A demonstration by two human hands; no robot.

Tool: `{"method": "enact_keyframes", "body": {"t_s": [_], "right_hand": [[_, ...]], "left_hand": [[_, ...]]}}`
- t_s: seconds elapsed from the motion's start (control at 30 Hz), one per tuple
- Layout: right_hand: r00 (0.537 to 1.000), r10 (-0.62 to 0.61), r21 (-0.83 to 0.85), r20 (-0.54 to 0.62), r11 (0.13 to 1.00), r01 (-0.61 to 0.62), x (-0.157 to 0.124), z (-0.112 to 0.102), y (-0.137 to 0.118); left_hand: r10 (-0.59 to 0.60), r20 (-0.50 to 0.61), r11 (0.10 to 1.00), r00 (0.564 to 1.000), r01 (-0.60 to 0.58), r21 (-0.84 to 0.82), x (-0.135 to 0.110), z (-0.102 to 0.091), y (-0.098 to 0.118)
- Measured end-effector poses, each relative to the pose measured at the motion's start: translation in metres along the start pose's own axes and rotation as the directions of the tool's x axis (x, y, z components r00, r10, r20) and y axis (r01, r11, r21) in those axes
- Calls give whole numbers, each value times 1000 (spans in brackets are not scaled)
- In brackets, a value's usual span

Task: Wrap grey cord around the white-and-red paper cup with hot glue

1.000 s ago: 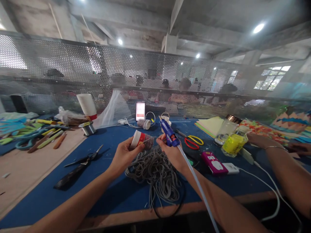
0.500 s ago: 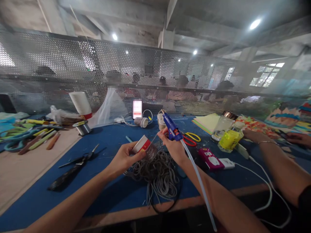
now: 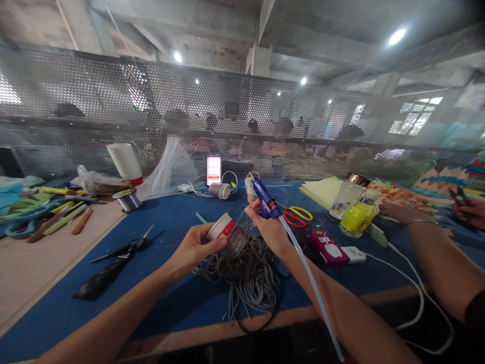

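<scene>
My left hand [image 3: 195, 247] is closed round a white and red paper cup [image 3: 223, 230] whose lower part is wound with grey cord. My right hand [image 3: 270, 230] grips a blue glue gun [image 3: 264, 198], nozzle pointing up and away, a long clear glue stick [image 3: 310, 283] trailing back from it over my forearm. Both hands are held just above a loose heap of grey cord [image 3: 246, 268] on the blue mat [image 3: 178, 217].
Black scissors [image 3: 123, 247] lie left of my hands. Red and yellow scissors [image 3: 297, 216], a pink power strip [image 3: 329, 247] with white cable, a glass and a yellow bottle [image 3: 358, 215] sit right. Another person's forearm [image 3: 435, 253] rests at right. A perforated metal screen [image 3: 227, 121] closes the back.
The cup has turned a little in my left hand, showing more wound cord. The glue gun has shifted slightly left. At far right the other person's hand now holds a small dark tool.
</scene>
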State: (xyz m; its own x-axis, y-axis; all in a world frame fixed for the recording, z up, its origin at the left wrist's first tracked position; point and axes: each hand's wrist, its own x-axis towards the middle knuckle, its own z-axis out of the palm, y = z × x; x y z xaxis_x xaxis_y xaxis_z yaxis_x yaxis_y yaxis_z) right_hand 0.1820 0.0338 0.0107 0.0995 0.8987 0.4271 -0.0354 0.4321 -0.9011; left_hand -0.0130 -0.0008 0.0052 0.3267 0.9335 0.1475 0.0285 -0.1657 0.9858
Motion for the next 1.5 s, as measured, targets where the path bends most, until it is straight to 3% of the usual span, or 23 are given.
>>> {"method": "enact_keyframes", "body": {"t_s": [0.2, 0.5, 0.9, 1.5], "right_hand": [[1000, -1, -74, 2, 997, 1, -1, -1, -2], [1000, 8, -39, -28, 999, -10, 0, 0, 0], [998, 34, -34, -43, 999, -36, 0, -1, -3], [1000, 11, -64, -2, 998, -11, -1, -1, -2]], "left_hand": [[-20, 26, 997, 999, 22, -78, -3, -3, 0], [-69, -44, 980, 997, 59, -191, -4, -5, -5], [-38, -94, 985, 995, 22, -171, -2, -5, -8], [-53, -50, 977, 997, 42, -211, -5, -4, -2]]}}
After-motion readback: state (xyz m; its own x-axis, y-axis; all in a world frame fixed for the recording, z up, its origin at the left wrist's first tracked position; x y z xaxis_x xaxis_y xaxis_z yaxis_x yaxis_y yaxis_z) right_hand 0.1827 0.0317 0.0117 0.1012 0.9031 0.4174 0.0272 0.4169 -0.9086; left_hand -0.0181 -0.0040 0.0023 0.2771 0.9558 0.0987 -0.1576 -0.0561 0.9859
